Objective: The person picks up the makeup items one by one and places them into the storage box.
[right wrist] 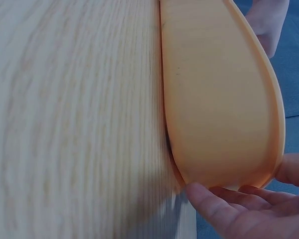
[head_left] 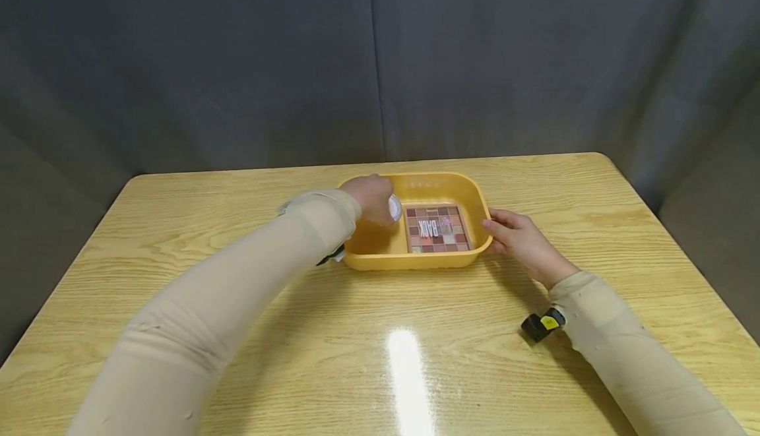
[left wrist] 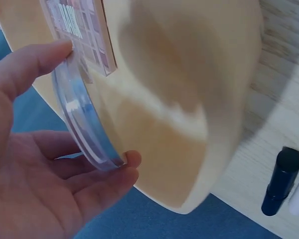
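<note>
"Why two-handed?"
"The left hand [head_left: 369,198] pinches a round clear case [left wrist: 84,122] by its rim, over the yellow tub [head_left: 410,262] holding an eyeshadow palette [head_left: 436,229]; the right hand [head_left: 525,243] grips the tub's end, probably steadying it."

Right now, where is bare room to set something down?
Bare: table in front of the tray, between the sleeves; also between right hand and right edge. Crowded: the tray, with a palette and the left hand holding a case.
</note>
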### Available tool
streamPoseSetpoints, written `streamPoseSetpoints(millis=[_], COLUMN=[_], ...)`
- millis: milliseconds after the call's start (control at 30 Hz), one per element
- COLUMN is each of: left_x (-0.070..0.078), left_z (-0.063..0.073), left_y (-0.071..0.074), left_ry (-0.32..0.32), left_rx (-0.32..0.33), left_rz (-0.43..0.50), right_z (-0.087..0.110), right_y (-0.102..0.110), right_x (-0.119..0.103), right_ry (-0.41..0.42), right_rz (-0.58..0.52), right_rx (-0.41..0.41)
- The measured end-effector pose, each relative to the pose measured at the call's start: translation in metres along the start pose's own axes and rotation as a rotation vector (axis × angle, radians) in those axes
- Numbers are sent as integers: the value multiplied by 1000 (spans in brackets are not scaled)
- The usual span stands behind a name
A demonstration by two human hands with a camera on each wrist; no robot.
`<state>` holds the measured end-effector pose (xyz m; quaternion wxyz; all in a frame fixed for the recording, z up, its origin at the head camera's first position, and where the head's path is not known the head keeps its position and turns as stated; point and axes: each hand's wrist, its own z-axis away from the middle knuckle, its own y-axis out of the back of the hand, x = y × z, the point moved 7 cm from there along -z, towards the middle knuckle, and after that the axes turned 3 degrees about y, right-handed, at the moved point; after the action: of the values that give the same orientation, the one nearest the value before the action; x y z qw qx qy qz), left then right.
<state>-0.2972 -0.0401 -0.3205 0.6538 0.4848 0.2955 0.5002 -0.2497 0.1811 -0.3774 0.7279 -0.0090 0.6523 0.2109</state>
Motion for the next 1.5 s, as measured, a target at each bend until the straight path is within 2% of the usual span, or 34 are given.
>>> streamPoseSetpoints(millis=[133, 333, 567, 867, 1200, 1400, 1500], left_x=[3, 8, 10, 6, 7, 6, 5], left_z=[-1, -2, -3, -10, -7, 1, 1], left_y=[0, 0, -7, -13, -16, -16, -18], left_ry=[5, -25, -32, 40, 53, 120, 146], left_rx=[-24, -54, -148, -208, -235, -260, -263], left_rz=[-22, -61, -93, -73, -96, -33, -46], right_z=[1, 2, 3, 5, 5, 6, 6], right_y=[-1, -3, -3, -9, -12, -10, -10], right_x=[-1, -1, 1, -1, -5, -6, -6], right_ry=[2, 7, 5, 15, 8, 2, 5], right_rz=[5, 4, -6, -16, 5, 12, 14], right_rx=[1, 10, 14, 10, 0, 1, -1])
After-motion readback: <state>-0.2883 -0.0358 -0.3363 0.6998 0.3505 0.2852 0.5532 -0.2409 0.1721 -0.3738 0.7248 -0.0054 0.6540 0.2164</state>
